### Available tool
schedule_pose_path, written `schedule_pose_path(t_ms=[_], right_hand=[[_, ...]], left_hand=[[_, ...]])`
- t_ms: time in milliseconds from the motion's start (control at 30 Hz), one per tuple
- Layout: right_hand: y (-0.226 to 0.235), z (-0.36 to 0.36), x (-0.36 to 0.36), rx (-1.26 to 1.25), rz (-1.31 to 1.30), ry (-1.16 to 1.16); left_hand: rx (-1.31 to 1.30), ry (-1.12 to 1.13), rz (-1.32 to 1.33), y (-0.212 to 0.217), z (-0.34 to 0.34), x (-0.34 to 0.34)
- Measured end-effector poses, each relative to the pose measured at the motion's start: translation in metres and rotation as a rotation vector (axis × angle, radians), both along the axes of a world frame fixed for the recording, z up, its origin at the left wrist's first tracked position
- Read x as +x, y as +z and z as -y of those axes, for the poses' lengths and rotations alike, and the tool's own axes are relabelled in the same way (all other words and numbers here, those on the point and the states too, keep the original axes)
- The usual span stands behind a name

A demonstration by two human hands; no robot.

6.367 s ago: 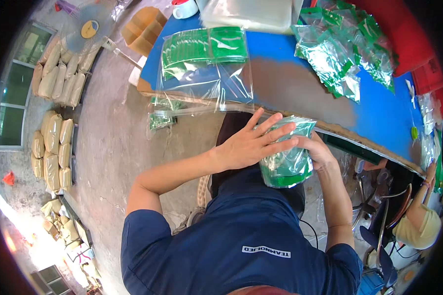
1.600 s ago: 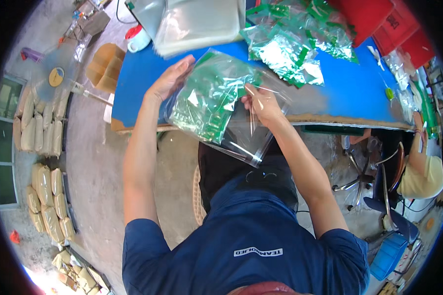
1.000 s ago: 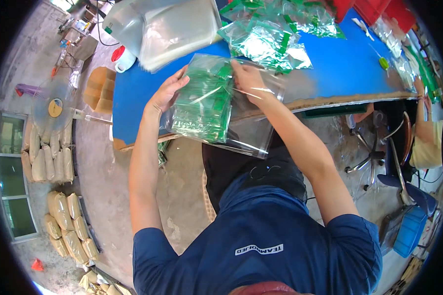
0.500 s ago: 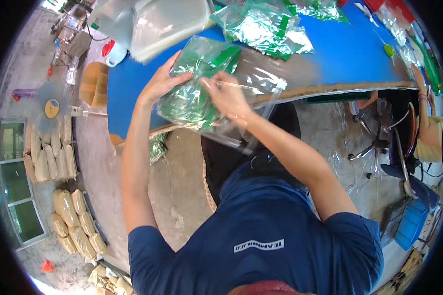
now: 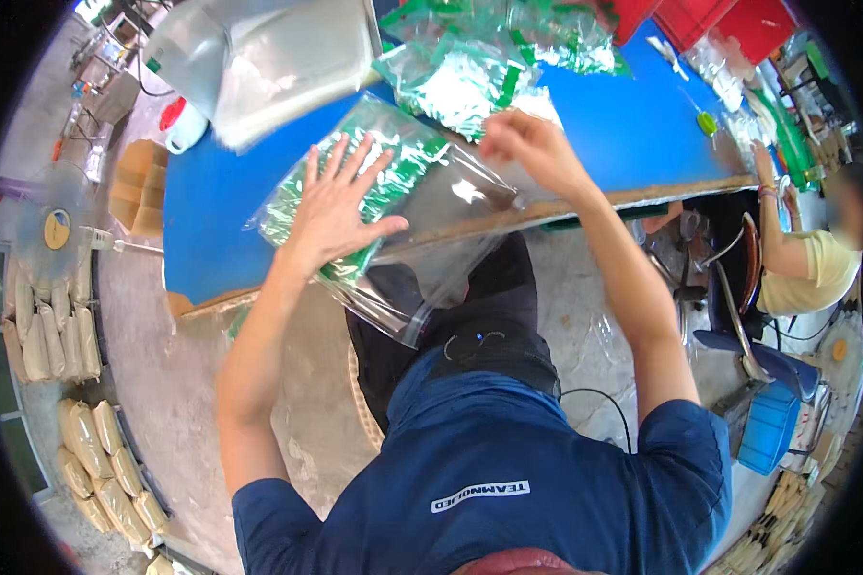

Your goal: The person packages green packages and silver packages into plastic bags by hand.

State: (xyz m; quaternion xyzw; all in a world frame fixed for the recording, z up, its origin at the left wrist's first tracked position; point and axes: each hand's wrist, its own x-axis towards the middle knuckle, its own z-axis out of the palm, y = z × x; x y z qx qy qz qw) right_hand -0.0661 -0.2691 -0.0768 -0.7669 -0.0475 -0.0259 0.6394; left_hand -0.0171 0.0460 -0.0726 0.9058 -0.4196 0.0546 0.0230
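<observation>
A large clear plastic bag (image 5: pixel 431 206) filled with small green packets lies over the near edge of the blue table (image 5: pixel 216 216). My left hand (image 5: pixel 340 201) lies flat on it with fingers spread, pressing the green packets down. My right hand (image 5: pixel 527 144) hovers at the bag's far right corner with fingers curled; I cannot tell whether it pinches the plastic. The bag's empty clear end hangs off the table edge toward my lap.
A heap of green packets (image 5: pixel 494 57) and a stack of clear bags (image 5: pixel 268 57) lie farther back on the table. Red crates (image 5: pixel 729 24) stand at the far right. Another person in yellow (image 5: pixel 815 259) sits at right. Filled sacks (image 5: pixel 53 316) line the floor at left.
The bag has been lowered from in front of me onto the table edge. My left hand has flattened on top of it, and my right hand has come off toward the far corner.
</observation>
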Motion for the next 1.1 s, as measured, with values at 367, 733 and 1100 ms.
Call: schedule_pose_path(t_ms=[367, 733, 1100], right_hand=[[-0.074, 0.004, 0.135, -1.052, 0.007, -0.535], [-0.028, 0.078, 0.095, -1.397, 0.643, 0.303], [-0.050, -0.091, -0.037, -1.044, 0.571, 0.214]], left_hand=[[0.055, -0.013, -0.203, 0.022, -0.026, -0.019], [0.181, 0.267, 0.030, 0.019, -0.149, 0.017], [-0.895, 0.651, -1.458, -0.071, -0.020, -0.143]])
